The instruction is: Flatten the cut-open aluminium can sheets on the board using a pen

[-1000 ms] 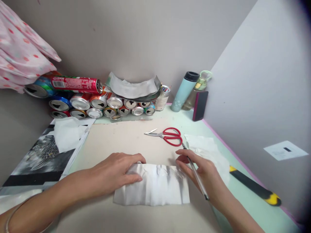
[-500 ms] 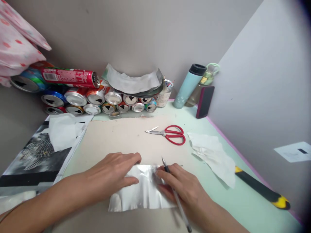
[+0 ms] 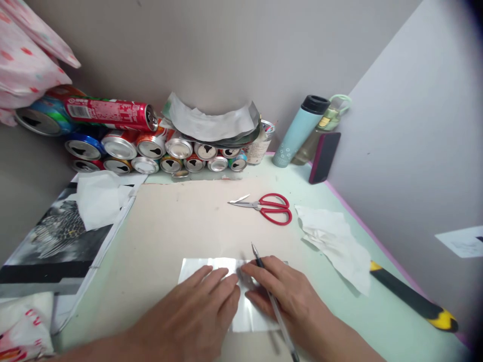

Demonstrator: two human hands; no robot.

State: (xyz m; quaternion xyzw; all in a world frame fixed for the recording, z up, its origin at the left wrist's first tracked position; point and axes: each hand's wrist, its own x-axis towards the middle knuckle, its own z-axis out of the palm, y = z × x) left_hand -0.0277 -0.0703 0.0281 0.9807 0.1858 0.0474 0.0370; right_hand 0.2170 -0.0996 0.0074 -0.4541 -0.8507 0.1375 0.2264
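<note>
Foil sheet (image 3: pixel 199 265) lies under left hand's (image 3: pixel 199 314) flat fingers; right hand (image 3: pixel 287 301) grips pen (image 3: pixel 273 301).

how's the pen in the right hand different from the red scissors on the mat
The pen is slim and dark, while the scissors are wider, with red loop handles and bare metal blades. The pen lies in the right hand, over the silvery sheet; the scissors lie untouched farther back on the beige mat. The pen's tip points away from the person; the scissors' blades point left. Both are pointed.
</note>
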